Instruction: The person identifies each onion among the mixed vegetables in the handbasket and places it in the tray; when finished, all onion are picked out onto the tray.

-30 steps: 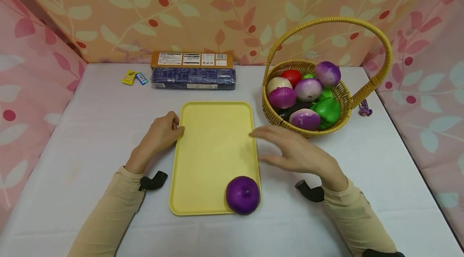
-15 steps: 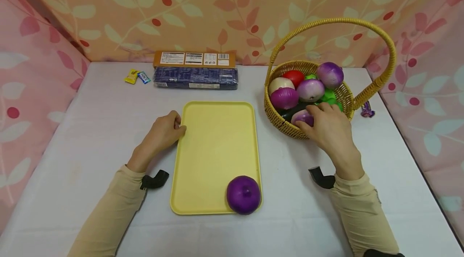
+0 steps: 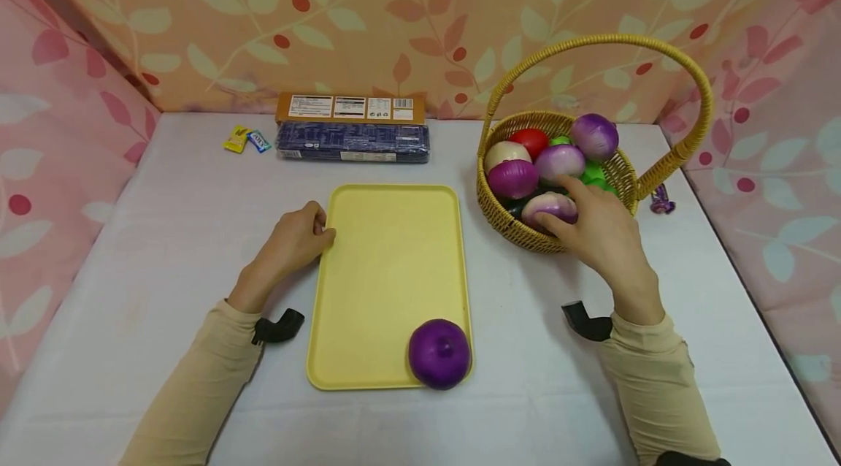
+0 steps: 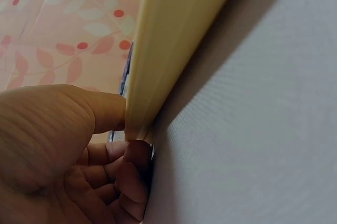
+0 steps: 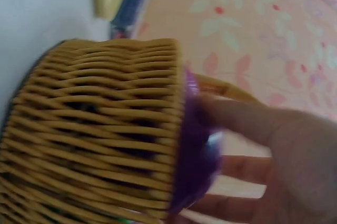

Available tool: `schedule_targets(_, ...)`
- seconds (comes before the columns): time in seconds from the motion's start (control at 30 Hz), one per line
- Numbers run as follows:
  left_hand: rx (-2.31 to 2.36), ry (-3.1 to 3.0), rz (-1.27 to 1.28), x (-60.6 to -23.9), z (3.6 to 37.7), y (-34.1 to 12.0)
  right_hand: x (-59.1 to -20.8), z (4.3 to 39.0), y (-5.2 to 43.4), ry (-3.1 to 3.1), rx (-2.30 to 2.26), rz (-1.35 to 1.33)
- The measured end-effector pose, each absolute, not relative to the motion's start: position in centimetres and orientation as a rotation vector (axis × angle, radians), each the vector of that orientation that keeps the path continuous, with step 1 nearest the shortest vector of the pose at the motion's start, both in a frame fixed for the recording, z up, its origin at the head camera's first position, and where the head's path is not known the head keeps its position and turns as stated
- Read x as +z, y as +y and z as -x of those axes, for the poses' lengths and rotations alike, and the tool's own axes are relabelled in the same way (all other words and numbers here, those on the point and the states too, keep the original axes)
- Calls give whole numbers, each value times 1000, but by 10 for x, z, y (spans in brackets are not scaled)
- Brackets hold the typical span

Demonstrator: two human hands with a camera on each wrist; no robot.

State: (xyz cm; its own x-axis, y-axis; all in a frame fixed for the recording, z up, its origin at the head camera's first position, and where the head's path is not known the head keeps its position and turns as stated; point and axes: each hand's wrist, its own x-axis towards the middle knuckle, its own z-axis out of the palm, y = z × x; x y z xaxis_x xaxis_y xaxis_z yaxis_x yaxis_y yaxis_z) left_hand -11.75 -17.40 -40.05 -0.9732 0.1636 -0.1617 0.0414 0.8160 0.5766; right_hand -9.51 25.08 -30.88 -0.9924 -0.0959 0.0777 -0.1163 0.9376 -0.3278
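Note:
In the head view my left hand pinches the left rim of a yellow tray; the left wrist view has the thumb on the rim and curled fingers below it. A round, glossy dark purple vegetable sits in the tray's near right corner. My right hand reaches into a wicker basket and grips a purple-and-white onion at the near side, thumb on its left and fingers over its far side. From the right wrist, the onion bulges above the basket rim beside the thumb.
The basket also holds a magenta onion, a red vegetable and several others under a tall arched handle. Behind the tray lie a dark blue package and an orange-brown box. Small wrapped candies are at the back left.
My right hand has gone from beside the tray into the basket and taken hold of the onion, which has turned to show more white. My left hand has stayed at the tray rim.

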Motion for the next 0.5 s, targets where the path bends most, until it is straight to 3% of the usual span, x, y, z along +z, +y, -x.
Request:
schedule_targets(0.23, 888, 2786, -164, -399, 119, -176, -296, 85, 236, -2887, 990, -345)
schedule_targets(0.5, 888, 2798, -167, -403, 119, -175, -321, 74, 199, -2883, 1077, -746)
